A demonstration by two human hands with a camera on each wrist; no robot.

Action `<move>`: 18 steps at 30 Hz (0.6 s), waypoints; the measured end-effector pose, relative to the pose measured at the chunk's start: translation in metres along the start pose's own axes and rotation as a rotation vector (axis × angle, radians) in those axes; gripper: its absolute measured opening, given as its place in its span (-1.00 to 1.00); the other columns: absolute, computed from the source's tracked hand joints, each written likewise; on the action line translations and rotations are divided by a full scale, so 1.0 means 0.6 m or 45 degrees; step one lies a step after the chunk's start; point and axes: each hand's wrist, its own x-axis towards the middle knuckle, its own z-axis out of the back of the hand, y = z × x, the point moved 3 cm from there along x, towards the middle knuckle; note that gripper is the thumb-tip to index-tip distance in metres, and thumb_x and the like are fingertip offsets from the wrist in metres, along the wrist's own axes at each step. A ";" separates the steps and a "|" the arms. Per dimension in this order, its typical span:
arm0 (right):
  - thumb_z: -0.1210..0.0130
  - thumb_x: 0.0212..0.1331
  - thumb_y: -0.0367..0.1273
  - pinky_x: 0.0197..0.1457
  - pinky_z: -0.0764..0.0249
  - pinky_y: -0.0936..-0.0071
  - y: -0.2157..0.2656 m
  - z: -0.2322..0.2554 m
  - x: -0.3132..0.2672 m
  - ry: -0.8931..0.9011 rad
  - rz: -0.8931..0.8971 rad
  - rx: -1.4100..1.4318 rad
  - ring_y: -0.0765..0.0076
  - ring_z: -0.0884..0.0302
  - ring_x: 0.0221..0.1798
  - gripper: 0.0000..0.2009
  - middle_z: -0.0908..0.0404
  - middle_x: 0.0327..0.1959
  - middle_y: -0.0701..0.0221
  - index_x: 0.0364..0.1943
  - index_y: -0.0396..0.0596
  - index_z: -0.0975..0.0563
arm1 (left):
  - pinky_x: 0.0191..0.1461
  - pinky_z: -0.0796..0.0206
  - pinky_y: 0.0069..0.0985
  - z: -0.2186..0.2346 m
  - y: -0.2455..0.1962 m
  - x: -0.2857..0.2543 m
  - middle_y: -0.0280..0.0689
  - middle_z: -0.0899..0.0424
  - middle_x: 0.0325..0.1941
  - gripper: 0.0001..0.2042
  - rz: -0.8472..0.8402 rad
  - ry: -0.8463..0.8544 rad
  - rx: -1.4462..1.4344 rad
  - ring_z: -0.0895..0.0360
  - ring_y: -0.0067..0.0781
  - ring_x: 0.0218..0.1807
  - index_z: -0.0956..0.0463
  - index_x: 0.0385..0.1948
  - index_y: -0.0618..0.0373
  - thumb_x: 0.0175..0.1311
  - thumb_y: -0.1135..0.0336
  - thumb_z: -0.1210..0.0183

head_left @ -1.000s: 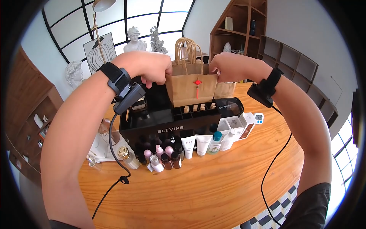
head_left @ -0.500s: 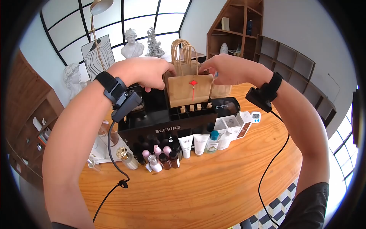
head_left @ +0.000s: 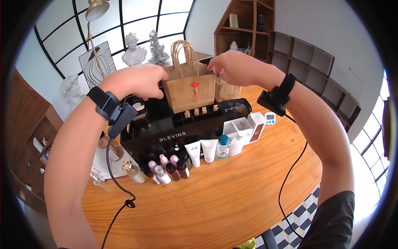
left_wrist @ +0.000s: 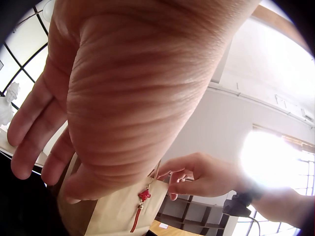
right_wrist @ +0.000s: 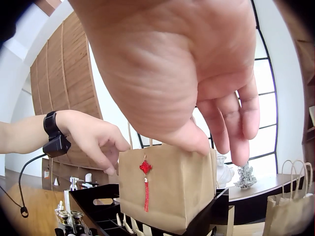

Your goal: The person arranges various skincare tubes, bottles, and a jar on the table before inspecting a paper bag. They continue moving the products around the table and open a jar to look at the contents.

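A brown paper bag (head_left: 180,93) with twisted handles and a red knot charm (head_left: 195,84) stands in the back of a black organizer box (head_left: 137,146) lettered BLEVINS. More paper handles and bag edges show behind it. My left hand (head_left: 143,81) is at the bag's upper left edge, its fingertips right at the paper. In the left wrist view, three fingers stretch out loosely with the thumb beside the bag. At the upper right corner is my right hand (head_left: 244,69). The right wrist view shows its thumb (right_wrist: 194,140) over the corner and its other fingers extended behind.
Bottles and tubes (head_left: 195,153) line the box's front. White boxes (head_left: 238,126) and a small timer (head_left: 270,118) stand at right. Another paper bag (head_left: 228,90) sits behind the box. Wrist-camera cables (head_left: 112,174) hang over the wooden table (head_left: 199,207).
The head view has shifted, moving the scene left. My right fingers have drawn back from over the bag's mouth to its right corner. My left hand stays by the left edge.
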 end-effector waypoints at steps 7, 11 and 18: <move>-0.13 0.21 -0.51 0.18 -0.64 0.09 -0.001 -0.012 -0.002 -0.110 -0.026 -0.049 -0.13 -0.75 0.02 -0.66 -0.80 -0.08 0.09 0.06 -0.19 -0.73 | -0.24 -0.56 -0.33 -0.012 0.001 -0.009 -0.17 -0.80 -0.30 -0.63 -0.037 -0.035 -0.080 -0.75 -0.36 -0.42 -0.61 0.07 0.32 0.30 0.30 -0.36; -0.10 0.15 -0.62 0.28 -0.60 0.10 0.018 -0.013 -0.009 -0.191 0.076 0.007 -0.13 -0.69 0.16 -0.57 -0.77 0.01 0.14 0.11 -0.07 -0.74 | -0.20 -0.56 -0.31 -0.015 0.001 -0.026 -0.13 -0.79 -0.24 -0.34 -0.090 -0.075 -0.167 -0.73 -0.34 -0.40 -0.38 0.49 0.17 0.34 0.27 -0.34; -0.09 0.19 -0.64 0.30 -0.56 0.09 0.029 -0.023 0.004 -0.073 0.020 -0.081 -0.10 -0.64 0.18 -0.55 -0.70 0.03 0.13 0.14 -0.06 -0.74 | -0.12 -0.58 -0.31 -0.019 0.025 -0.066 -0.14 -0.79 -0.21 -0.28 -0.085 -0.175 -0.095 -0.73 -0.31 -0.32 -0.28 0.58 0.09 0.36 0.25 -0.32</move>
